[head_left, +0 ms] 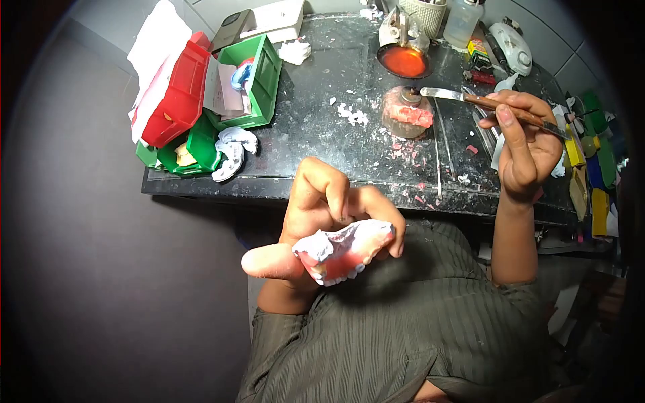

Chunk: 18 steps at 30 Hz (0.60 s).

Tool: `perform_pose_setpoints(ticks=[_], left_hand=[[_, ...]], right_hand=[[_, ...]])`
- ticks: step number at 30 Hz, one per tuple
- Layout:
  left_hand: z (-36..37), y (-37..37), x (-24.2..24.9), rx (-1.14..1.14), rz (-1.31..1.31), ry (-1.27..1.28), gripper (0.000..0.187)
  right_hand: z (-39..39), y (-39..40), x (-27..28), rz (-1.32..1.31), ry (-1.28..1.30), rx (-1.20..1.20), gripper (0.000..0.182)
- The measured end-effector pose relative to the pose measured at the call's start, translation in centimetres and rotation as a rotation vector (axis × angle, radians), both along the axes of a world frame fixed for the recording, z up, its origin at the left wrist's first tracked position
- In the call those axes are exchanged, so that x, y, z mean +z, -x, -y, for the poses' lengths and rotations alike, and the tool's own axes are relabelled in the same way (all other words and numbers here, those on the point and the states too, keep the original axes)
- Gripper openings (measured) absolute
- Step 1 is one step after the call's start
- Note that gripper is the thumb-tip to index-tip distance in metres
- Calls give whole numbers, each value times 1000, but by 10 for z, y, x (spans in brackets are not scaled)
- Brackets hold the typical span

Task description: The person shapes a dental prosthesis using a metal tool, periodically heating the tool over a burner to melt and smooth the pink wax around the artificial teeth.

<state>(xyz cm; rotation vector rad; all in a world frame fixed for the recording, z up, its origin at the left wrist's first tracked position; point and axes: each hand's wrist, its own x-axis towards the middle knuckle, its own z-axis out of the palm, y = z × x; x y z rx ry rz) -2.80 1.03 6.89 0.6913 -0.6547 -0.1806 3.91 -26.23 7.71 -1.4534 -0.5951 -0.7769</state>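
A dental cast with pink wax and a row of white teeth (349, 252) rests in my left hand (322, 215), its fingers curled behind it and the thumb at its left side. My right hand (527, 144) holds a wax knife (497, 106) by its wooden handle, between thumb and fingers. The knife's metal blade points left, over the top of a glass burner (405, 119) with a pink wax piece on it. Just behind the burner is a dark pan (403, 62) of glowing red-orange material.
Red bin (178, 97) and green bin (267, 84) stand at the left of the black bench (316, 107), near a white plaster piece (232, 151). A clear bottle (463, 23) and white device (510, 48) stand at the back right. Wax scraps litter the bench.
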Motion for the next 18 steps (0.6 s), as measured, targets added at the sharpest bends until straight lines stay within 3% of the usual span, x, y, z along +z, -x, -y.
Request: perform_pose_setpoints(ticks=[8,11,12,15,18], left_hand=[[8,-14,-10,89,49,57,65],[8,-27,-19,270,-110,-92,54],[3,-35,-26,326,-76,-284,54],[4,-47,-42,315,-134,-255,64],[7,-50,-47,339,-149,-267,60]], right_hand=[[-12,-12,9,72,81,-137,18],[-13,-15,6,41,154,-149,19],[-14,-15,6,39,154,-133,19],[-13,-17,3,16,166,-132,18],[-14,-17,5,29,175,-141,17]])
